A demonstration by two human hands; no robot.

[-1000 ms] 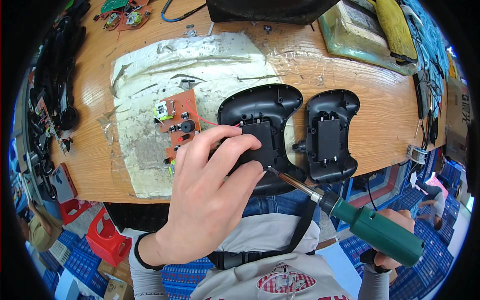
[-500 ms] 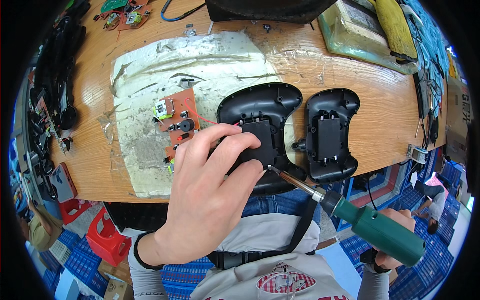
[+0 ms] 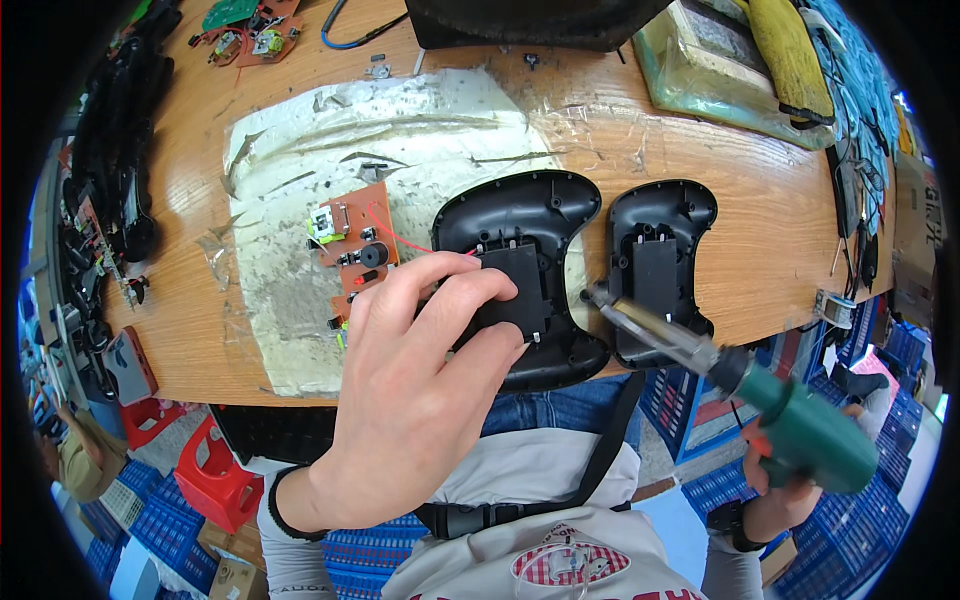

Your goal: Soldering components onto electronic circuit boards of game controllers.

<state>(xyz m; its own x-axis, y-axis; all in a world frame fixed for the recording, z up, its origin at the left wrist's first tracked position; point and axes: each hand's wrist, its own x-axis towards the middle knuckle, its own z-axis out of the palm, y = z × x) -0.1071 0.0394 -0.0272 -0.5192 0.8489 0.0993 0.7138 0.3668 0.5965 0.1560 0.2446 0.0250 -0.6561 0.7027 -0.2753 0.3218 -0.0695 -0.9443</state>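
My left hand [image 3: 420, 390] presses curled fingers onto a black game controller shell half [image 3: 560, 215], over its rectangular battery box. The thumb lies near a metal tab at the box's lower edge; whether a wire is pinched under the fingers is hidden. A red wire runs from the shell's upper tab to an orange-brown circuit board [image 3: 365, 220] at its left. In my right hand [image 3: 780, 490] is a green soldering gun [image 3: 815, 430] with a red trigger. Its tip, blurred by motion, hangs between that shell and a second black shell half [image 3: 655, 195].
Beneath the board lies a stained whitish sheet [image 3: 290, 150] on the wooden table [image 3: 760, 240]. Black parts line the left edge beside a phone [image 3: 127, 365]. A solder spool [image 3: 833, 308] sits at the right edge; a yellow glove [image 3: 790, 65] lies at the back right.
The soldering gun has left the tab at the battery box's lower edge, moving right and upward over the second shell. My left hand has stayed almost still on the shell.
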